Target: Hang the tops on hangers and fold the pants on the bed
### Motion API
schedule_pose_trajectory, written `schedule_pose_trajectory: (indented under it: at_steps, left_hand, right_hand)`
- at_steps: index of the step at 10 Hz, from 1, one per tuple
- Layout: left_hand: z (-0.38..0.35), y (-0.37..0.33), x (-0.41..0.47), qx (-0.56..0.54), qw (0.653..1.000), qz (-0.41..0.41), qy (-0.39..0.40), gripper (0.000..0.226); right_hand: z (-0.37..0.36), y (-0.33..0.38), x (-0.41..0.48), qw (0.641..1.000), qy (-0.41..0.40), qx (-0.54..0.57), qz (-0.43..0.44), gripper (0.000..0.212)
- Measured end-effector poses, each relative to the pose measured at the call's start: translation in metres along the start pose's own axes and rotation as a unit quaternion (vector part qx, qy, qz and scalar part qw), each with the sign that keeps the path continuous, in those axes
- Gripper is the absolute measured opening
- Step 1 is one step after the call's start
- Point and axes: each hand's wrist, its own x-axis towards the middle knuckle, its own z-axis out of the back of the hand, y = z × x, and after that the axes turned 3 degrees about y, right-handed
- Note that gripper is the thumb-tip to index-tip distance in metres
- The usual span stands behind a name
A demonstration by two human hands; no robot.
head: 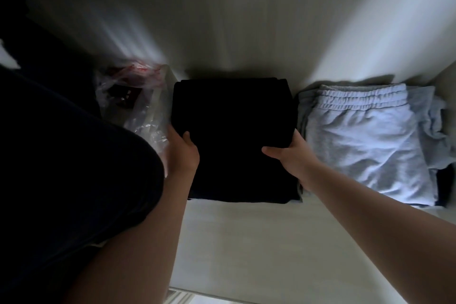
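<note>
The left hand (pixel 182 153) pinches the stack's (pixel 234 131) left edge at about eight o'clock: the thumb lies on top, and the other fingers are hidden beside or under the cloth. The stack, a folded black garment that is probably pants, lies on the shelf (pixel 246 242) at mid-frame. The right hand (pixel 288 155) grips its right edge at four o'clock, also with the thumb on top and the fingers out of sight below.

This looks like setting the fold in place. To do it well, keep both grips level, slide the stack straight toward twelve o'clock, and draw the fingers out flat so the layers do not shift.

A dark cloth (pixel 61 155) fills the frame at nine o'clock, and I cannot tell what it is. A crumpled plastic bag (pixel 138 106) sits just beside the stack at ten o'clock, close to the left knuckles, where it may snag. Grey pants (pixel 365 140) lie folded at three o'clock, touching or nearly touching the stack, so there is little room for the right hand.
</note>
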Motion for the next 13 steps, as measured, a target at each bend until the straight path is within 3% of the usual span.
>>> schedule_pose_trajectory:
  at_steps: [1, 2, 3, 4, 8, 11, 13]
  left_hand:
    - [0.002, 0.002, -0.010, 0.051, 0.997, -0.057, 0.005, 0.067]
    - [0.000, 0.001, -0.037, 0.181, 0.973, -0.143, -0.017, 0.082]
    - [-0.014, 0.005, -0.065, 0.236, 0.934, -0.269, -0.002, 0.072]
    - [-0.030, 0.019, -0.070, 0.272, 0.925, -0.258, 0.063, 0.061]
    - [-0.044, 0.025, -0.056, 0.317, 0.918, -0.168, 0.167, 0.065]
    - [-0.028, 0.026, -0.161, 0.247, 0.929, -0.093, 0.260, 0.066]
    - [-0.005, 0.024, -0.244, 0.220, 0.929, -0.054, 0.293, 0.065]
  right_hand:
    - [-0.005, 0.001, -0.010, 0.988, -0.087, -0.115, 0.057, 0.094]
    - [-0.008, 0.000, -0.030, 0.913, -0.194, -0.292, 0.207, 0.107]
    - [-0.017, -0.007, -0.040, 0.806, -0.199, -0.457, 0.319, 0.081]
    - [-0.029, -0.017, -0.031, 0.803, -0.103, -0.537, 0.236, 0.072]
    - [-0.030, -0.031, 0.002, 0.827, -0.006, -0.551, 0.114, 0.072]
    - [0.014, -0.054, -0.091, 0.793, 0.083, -0.598, 0.082, 0.070]
    - [0.045, -0.069, -0.165, 0.781, 0.076, -0.618, 0.053, 0.068]
